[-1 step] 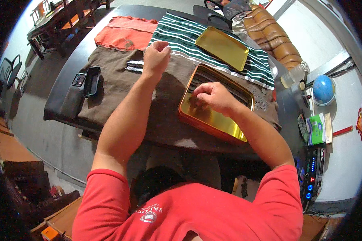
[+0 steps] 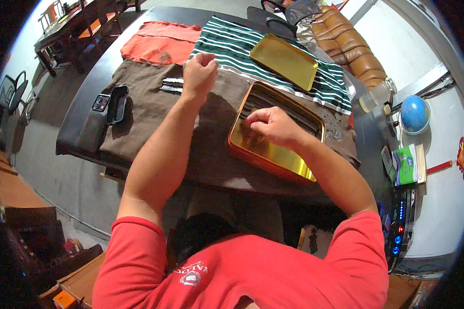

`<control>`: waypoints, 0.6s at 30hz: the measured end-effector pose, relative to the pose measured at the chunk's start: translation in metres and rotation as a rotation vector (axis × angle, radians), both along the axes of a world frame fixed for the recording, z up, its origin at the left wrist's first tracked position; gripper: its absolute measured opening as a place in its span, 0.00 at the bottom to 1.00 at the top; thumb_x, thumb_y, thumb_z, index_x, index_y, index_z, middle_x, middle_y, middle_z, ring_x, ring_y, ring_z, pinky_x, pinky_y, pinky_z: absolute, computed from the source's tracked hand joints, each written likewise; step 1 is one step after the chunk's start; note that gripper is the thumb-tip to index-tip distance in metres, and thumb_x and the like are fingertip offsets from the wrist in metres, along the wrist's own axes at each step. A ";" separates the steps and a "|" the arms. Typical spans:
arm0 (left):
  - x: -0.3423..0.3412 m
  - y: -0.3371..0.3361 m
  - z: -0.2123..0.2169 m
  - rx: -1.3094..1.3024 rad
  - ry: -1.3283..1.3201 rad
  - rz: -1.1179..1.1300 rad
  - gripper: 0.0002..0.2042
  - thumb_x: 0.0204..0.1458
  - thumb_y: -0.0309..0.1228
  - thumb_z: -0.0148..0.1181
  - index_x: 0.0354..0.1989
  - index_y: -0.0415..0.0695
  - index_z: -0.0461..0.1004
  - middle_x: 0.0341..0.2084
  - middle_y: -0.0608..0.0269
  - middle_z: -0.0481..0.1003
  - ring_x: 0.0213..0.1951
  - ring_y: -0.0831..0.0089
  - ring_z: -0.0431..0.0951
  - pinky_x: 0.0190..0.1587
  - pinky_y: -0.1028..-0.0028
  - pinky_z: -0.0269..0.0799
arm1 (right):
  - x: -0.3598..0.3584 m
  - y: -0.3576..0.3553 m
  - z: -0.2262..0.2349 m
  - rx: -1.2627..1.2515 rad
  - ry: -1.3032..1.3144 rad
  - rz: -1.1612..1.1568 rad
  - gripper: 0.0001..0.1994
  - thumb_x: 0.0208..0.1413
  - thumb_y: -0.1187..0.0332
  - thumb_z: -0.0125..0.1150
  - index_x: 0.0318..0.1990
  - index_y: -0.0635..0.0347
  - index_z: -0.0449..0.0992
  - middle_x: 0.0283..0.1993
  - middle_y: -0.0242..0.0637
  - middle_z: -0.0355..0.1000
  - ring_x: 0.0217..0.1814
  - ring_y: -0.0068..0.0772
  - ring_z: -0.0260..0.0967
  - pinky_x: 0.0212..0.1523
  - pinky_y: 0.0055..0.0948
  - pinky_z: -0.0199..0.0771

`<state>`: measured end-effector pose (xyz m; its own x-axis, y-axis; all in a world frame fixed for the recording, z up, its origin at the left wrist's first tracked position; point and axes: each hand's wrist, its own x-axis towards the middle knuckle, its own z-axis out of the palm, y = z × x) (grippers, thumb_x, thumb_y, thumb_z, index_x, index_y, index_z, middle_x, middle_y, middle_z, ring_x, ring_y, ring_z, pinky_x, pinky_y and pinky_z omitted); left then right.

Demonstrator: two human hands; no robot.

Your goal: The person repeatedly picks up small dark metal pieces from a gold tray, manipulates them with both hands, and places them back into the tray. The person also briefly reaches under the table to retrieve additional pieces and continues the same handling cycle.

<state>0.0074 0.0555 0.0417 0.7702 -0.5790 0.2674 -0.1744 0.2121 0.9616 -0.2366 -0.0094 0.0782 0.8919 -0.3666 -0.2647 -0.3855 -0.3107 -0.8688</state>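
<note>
My left hand (image 2: pixel 200 77) hovers over the brown cloth (image 2: pixel 149 103), close to the edge of the green-and-white striped cloth (image 2: pixel 227 44). Its fingers are curled together, and whatever they may hold is hidden. My right hand (image 2: pixel 276 125) is above the open gold-lined tin box (image 2: pixel 288 164), fingers bent in and closed; anything in them cannot be made out. Rows of dark, narrow strips (image 2: pixel 307 122) lie along the far side of the box. Left of my left hand, a few black-and-white strips (image 2: pixel 172 84) rest on the brown cloth. A gold tin lid (image 2: pixel 286 62) lies on the striped cloth.
A black open case (image 2: pixel 118 104) and a phone (image 2: pixel 100 102) sit at the left. An orange cloth (image 2: pixel 157 42) covers the far left of the table. Small grey bits (image 2: pixel 333 129) lie right of the box. A globe (image 2: pixel 415 114) and a jar (image 2: pixel 372 99) stand farther right.
</note>
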 end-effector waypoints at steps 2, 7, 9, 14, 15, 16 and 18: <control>-0.001 0.000 0.000 -0.028 0.011 -0.015 0.13 0.54 0.27 0.59 0.46 0.33 0.76 0.35 0.60 0.80 0.30 0.76 0.78 0.36 0.76 0.73 | 0.001 0.004 -0.001 -0.109 -0.006 0.043 0.12 0.55 0.73 0.55 0.44 0.63 0.82 0.37 0.38 0.81 0.36 0.26 0.77 0.38 0.29 0.78; 0.003 -0.001 -0.002 -0.026 0.021 -0.009 0.13 0.54 0.27 0.59 0.46 0.34 0.76 0.35 0.61 0.80 0.30 0.76 0.79 0.35 0.77 0.72 | 0.003 0.009 0.007 -0.088 0.081 0.010 0.13 0.56 0.73 0.55 0.46 0.63 0.82 0.36 0.38 0.80 0.33 0.24 0.76 0.36 0.29 0.77; 0.004 -0.001 -0.002 -0.027 0.033 -0.018 0.13 0.55 0.27 0.60 0.46 0.34 0.76 0.35 0.61 0.80 0.29 0.76 0.78 0.35 0.77 0.72 | -0.002 0.013 0.018 -0.092 0.012 0.041 0.13 0.56 0.72 0.56 0.46 0.63 0.82 0.36 0.37 0.80 0.33 0.23 0.75 0.35 0.28 0.76; 0.001 0.004 0.003 -0.004 0.074 -0.084 0.12 0.56 0.29 0.59 0.47 0.37 0.76 0.33 0.63 0.80 0.27 0.79 0.77 0.32 0.78 0.70 | -0.060 0.013 0.063 -0.044 -0.157 -0.074 0.12 0.58 0.72 0.57 0.47 0.63 0.81 0.37 0.34 0.79 0.30 0.19 0.72 0.33 0.23 0.74; -0.001 0.005 0.004 0.005 0.070 -0.095 0.12 0.56 0.29 0.59 0.47 0.37 0.76 0.32 0.63 0.80 0.27 0.79 0.77 0.31 0.78 0.69 | -0.081 0.012 0.068 -0.028 -0.239 -0.152 0.11 0.59 0.73 0.57 0.47 0.63 0.81 0.38 0.34 0.79 0.30 0.18 0.71 0.32 0.21 0.73; -0.002 0.005 0.004 0.008 0.069 -0.114 0.12 0.56 0.29 0.59 0.46 0.37 0.77 0.31 0.64 0.79 0.27 0.79 0.77 0.31 0.78 0.69 | -0.103 0.010 0.069 -0.022 -0.336 -0.236 0.11 0.60 0.73 0.56 0.47 0.63 0.80 0.39 0.35 0.79 0.30 0.18 0.70 0.32 0.21 0.73; -0.003 0.004 0.003 0.024 0.041 -0.160 0.11 0.57 0.29 0.58 0.46 0.38 0.77 0.29 0.64 0.79 0.27 0.80 0.76 0.31 0.78 0.69 | -0.161 0.001 0.062 0.056 -0.554 -0.481 0.09 0.63 0.72 0.56 0.48 0.62 0.78 0.41 0.36 0.79 0.29 0.18 0.69 0.31 0.20 0.71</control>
